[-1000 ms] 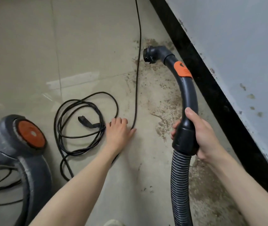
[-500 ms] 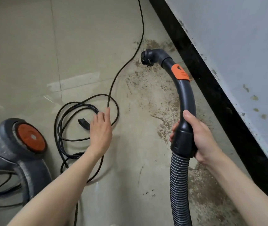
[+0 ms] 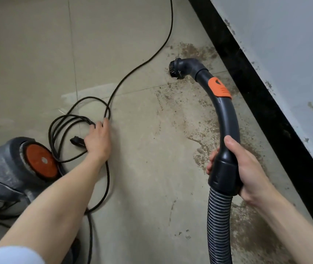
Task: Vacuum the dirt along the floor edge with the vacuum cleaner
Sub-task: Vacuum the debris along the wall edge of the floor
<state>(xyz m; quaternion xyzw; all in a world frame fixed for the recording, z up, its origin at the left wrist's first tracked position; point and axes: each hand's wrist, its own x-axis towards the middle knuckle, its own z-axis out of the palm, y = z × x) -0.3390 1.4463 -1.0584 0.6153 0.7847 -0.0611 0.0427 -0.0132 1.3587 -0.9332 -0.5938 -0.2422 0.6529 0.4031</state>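
So the floor (image 3: 37, 54) is big beige tiles, pretty smooth with a pale smear near one grout line. Brown dirt (image 3: 195, 119) is spread in a wide patch along the edge, right up against the black baseboard (image 3: 266, 103). Above that is a light grey wall (image 3: 289, 44) with a few scuffs and chipped spots.

The right hand (image 3: 245, 168) has its fingers wrapped around the black handle (image 3: 226, 164), where the ribbed hose (image 3: 218, 225) joins. The curved wand with the orange slider (image 3: 218, 88) reaches forward, and the brush nozzle (image 3: 174, 69) sits over the dirt near the baseboard.

The left hand (image 3: 98, 140) is down on the floor, fingers curled over loops of the black power cord (image 3: 132, 73). The grey vacuum body (image 3: 3, 168) with its orange wheel cap sits at the left edge, well apart from the wall.
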